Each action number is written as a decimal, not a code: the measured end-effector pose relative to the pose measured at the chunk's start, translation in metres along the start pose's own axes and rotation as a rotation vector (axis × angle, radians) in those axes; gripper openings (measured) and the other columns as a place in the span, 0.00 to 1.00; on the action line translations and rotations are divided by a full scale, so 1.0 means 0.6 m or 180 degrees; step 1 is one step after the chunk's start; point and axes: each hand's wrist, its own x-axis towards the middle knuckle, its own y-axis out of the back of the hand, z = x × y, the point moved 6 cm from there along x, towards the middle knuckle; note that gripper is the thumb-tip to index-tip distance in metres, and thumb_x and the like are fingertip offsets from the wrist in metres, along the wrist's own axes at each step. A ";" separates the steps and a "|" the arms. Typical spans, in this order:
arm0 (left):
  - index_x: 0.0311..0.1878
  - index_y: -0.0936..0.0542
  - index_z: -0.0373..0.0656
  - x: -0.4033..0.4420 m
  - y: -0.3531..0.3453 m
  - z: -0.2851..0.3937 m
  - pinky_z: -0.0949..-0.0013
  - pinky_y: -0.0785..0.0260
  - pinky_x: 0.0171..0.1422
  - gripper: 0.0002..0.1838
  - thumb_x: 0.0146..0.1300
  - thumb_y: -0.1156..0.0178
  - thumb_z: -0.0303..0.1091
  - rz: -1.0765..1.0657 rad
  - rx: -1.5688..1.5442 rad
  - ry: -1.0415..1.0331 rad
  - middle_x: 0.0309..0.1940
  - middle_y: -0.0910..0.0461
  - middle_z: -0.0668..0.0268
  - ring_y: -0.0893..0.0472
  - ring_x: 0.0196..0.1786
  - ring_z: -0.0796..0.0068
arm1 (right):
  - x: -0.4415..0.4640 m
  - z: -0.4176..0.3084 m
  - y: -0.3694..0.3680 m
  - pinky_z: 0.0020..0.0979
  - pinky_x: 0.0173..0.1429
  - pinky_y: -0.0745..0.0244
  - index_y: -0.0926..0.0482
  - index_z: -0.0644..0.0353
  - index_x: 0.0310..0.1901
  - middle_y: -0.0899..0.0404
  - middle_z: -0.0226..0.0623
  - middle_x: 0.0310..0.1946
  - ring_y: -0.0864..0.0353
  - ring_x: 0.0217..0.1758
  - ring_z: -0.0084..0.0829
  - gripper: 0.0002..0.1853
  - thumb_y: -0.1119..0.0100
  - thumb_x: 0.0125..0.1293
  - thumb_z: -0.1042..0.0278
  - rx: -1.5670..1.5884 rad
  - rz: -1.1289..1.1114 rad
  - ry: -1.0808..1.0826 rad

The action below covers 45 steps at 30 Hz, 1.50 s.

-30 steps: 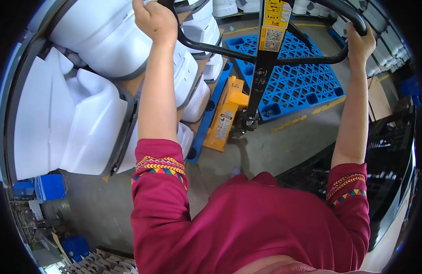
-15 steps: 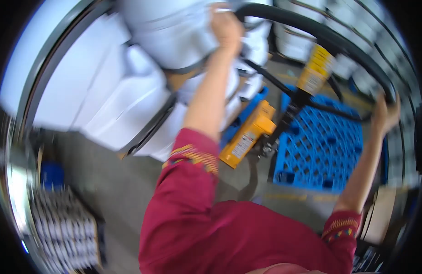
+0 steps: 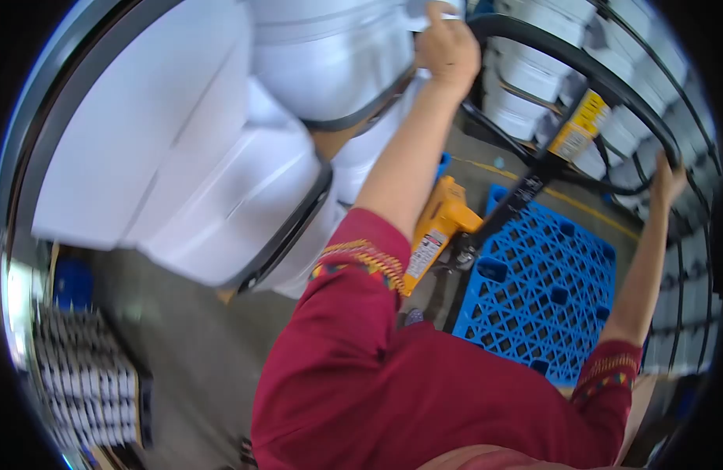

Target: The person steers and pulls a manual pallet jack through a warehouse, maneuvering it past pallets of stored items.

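The black loop handle [image 3: 565, 51] of a pallet jack stretches between my hands. My left hand [image 3: 449, 53] is closed round its left end, beside the stacked white plastic parts. At the handle's right end, my right hand [image 3: 668, 182] is wrapped round the bar. A yellow label [image 3: 582, 125] sits on the black shaft below the loop. The shaft runs down to the jack's yellow body [image 3: 433, 235], partly hidden by my left forearm.
Large white parts with black rims [image 3: 197, 157] are stacked close on my left. A blue plastic pallet [image 3: 541, 282] lies on the floor right of the jack. More white stacks [image 3: 526, 78] stand behind the handle; another stack [image 3: 87, 384] is at lower left.
My hands and the handle have shifted right in view. The white stack on the left looks larger and closer, and the blue pallet sits lower in view. Both hands keep their grip.
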 end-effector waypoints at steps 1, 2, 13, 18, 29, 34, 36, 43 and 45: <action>0.40 0.28 0.45 -0.001 -0.026 -0.007 0.47 0.36 0.34 0.10 0.58 0.57 0.27 0.0089 -0.0129 -0.0039 0.21 0.24 0.46 0.25 0.28 0.41 | 0.012 0.015 -0.020 0.26 0.33 0.34 0.21 0.65 0.39 0.24 0.29 0.24 0.32 0.28 0.20 0.18 0.36 0.52 0.59 0.0120 -0.0067 -0.0083; 0.39 0.28 0.44 -0.002 -0.051 -0.013 0.48 0.37 0.34 0.10 0.58 0.58 0.26 0.0292 -0.0197 -0.0235 0.21 0.24 0.46 0.25 0.28 0.42 | 0.016 0.024 -0.041 0.25 0.33 0.34 0.21 0.66 0.39 0.26 0.29 0.23 0.32 0.27 0.19 0.18 0.37 0.51 0.60 0.0188 0.0035 -0.0051; 0.37 0.29 0.43 0.057 -0.253 -0.197 0.49 0.37 0.34 0.09 0.54 0.57 0.26 0.0361 0.0079 0.0054 0.19 0.25 0.48 0.25 0.26 0.44 | 0.168 0.125 -0.362 0.32 0.43 0.29 0.23 0.61 0.37 0.20 0.45 0.28 0.22 0.34 0.41 0.17 0.40 0.47 0.60 -0.0642 -0.0196 -0.0148; 0.38 0.31 0.41 0.063 -0.349 -0.343 0.49 0.37 0.38 0.09 0.54 0.58 0.26 0.0397 0.0123 0.0166 0.23 0.25 0.48 0.26 0.29 0.44 | 0.174 0.175 -0.531 0.30 0.28 0.37 0.25 0.64 0.37 0.31 0.30 0.20 0.34 0.24 0.25 0.13 0.49 0.48 0.76 0.0399 -0.0028 -0.0574; 0.33 0.26 0.35 -0.013 -0.389 -0.476 0.60 0.36 0.47 0.10 0.53 0.55 0.29 0.0929 0.1095 0.0112 0.35 0.27 0.53 0.27 0.38 0.57 | 0.172 0.287 -0.795 0.23 0.26 0.39 0.25 0.61 0.35 0.31 0.24 0.20 0.34 0.22 0.19 0.11 0.48 0.47 0.80 0.1083 -0.0666 -0.0476; 0.34 0.30 0.37 -0.047 -0.394 -0.528 0.69 0.36 0.41 0.09 0.51 0.57 0.28 0.1433 0.0341 0.0623 0.32 0.31 0.58 0.31 0.34 0.66 | 0.184 0.339 -0.922 0.26 0.32 0.35 0.26 0.63 0.36 0.31 0.27 0.23 0.34 0.27 0.22 0.12 0.44 0.45 0.77 0.1152 -0.0870 0.0124; 0.35 0.30 0.37 -0.054 -0.397 -0.533 0.70 0.36 0.40 0.09 0.52 0.57 0.28 0.1568 0.0339 0.0661 0.32 0.32 0.60 0.32 0.34 0.68 | 0.183 0.342 -0.975 0.29 0.35 0.32 0.25 0.64 0.37 0.27 0.33 0.24 0.30 0.28 0.26 0.13 0.43 0.46 0.75 0.1288 -0.0749 0.0239; 0.37 0.31 0.40 -0.066 -0.455 -0.544 0.77 0.36 0.31 0.08 0.55 0.58 0.27 0.1951 0.0621 0.0675 0.31 0.33 0.62 0.32 0.29 0.74 | 0.202 0.363 -1.171 0.28 0.38 0.30 0.23 0.60 0.38 0.22 0.37 0.25 0.26 0.29 0.28 0.15 0.39 0.48 0.64 0.1327 -0.0789 0.0262; 0.39 0.31 0.40 -0.068 -0.463 -0.545 0.78 0.37 0.26 0.08 0.57 0.58 0.28 0.2075 0.0465 0.0767 0.31 0.33 0.61 0.30 0.27 0.75 | 0.207 0.357 -1.188 0.33 0.44 0.26 0.24 0.63 0.39 0.19 0.48 0.31 0.18 0.37 0.44 0.19 0.37 0.44 0.64 0.1442 -0.1019 0.0242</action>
